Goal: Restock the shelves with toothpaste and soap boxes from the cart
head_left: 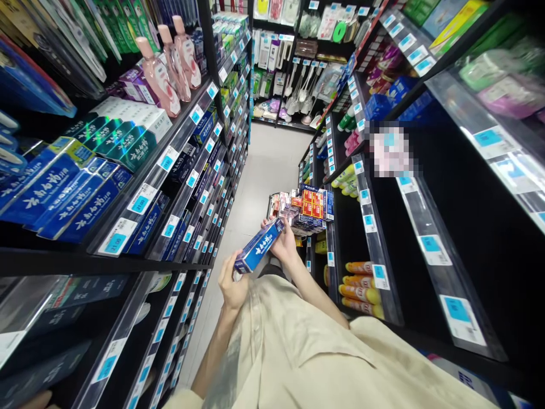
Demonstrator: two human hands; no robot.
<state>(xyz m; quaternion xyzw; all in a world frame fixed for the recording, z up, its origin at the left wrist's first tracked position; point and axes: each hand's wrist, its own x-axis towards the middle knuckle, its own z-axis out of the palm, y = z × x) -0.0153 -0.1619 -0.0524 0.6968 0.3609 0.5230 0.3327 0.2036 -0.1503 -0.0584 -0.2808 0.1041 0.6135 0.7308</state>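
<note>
I stand in a narrow shop aisle and hold a long blue toothpaste box [259,245] in front of my chest with both hands. My left hand [232,282] grips its near end, fingers wrapped round it. At its far end, my right hand [284,244] is closed on the box from underneath. Just beyond my right hand a cart [303,209] carries stacked boxes, red and blue ones among them. Matching blue toothpaste boxes [63,196] lie in rows on the left shelf at shoulder height.
Black shelving lines both sides of the aisle, with blue price tags [140,201] along the edges. Pink bottles [164,71] stand on the upper left shelf. Yellow and orange tubes [360,287] lie on the low right shelf. Pale floor [264,165] runs ahead to a back wall of hanging goods.
</note>
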